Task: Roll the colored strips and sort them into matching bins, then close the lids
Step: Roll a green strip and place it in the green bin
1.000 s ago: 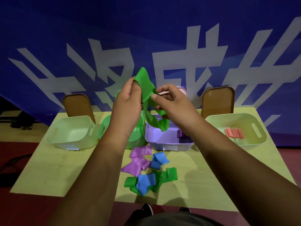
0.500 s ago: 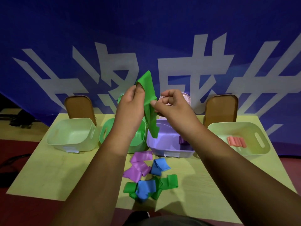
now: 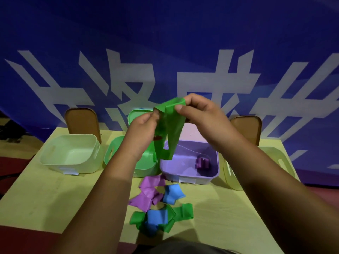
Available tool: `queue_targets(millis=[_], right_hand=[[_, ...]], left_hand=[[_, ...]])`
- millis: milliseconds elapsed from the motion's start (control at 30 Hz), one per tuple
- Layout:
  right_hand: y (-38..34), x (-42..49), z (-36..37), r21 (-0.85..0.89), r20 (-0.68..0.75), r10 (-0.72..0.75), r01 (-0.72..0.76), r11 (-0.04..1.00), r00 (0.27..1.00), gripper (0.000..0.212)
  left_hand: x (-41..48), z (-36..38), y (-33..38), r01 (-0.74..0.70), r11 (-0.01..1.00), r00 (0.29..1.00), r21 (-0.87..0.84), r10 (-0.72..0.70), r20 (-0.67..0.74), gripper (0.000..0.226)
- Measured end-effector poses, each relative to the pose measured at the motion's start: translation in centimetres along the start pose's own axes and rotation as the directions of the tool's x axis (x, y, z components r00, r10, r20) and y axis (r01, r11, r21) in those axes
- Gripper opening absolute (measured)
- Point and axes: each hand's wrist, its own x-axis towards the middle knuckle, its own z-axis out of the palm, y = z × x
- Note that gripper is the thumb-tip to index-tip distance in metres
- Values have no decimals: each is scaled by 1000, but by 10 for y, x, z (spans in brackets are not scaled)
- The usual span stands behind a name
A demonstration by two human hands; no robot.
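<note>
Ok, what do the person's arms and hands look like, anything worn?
The left forearm and right forearm are bare to the frame edge: no sleeves show. The left hand and right hand wear no gloves, and no watch, ring or bracelet is visible.

Both forearms bare; dark grey garment, perhaps trousers, below.

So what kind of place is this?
Likely a staged demo or recording setup: a large blue banner with white characters hangs behind a yellow table, where a purple bin and loose strips are laid out for sorting.
</note>
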Motion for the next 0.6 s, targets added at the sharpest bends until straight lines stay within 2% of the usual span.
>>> queue_targets(millis=[133,267,333,400,467,600], right_hand=[[-5,2,0,86,-9,28,-28,996,1000,12],[-3,1,0,166,-34,68,-62,984,997,16],[0,-1,-1,189,-48,91,-81,979,995,26],[1,-4,-3,167,-58,95,-84,982,994,28],[2,-9,-6,105,-79,90,-81,991,993,23],[4,-18,-9,19,-116,79,-77,997,990,16]], left_hand=[[8,0,-32,16,990,997,137,-26,71,30],[7,8,-62,48,981,982,186,-80,170,12],[3,16,-70,33,986,969,163,-72,236,24],[-3,23,-68,31,997,974,77,-48,222,43],[-9,26,-54,-24,998,983,-51,32,180,58],[-28,18,-1,-257,951,943,-171,286,173,56]])
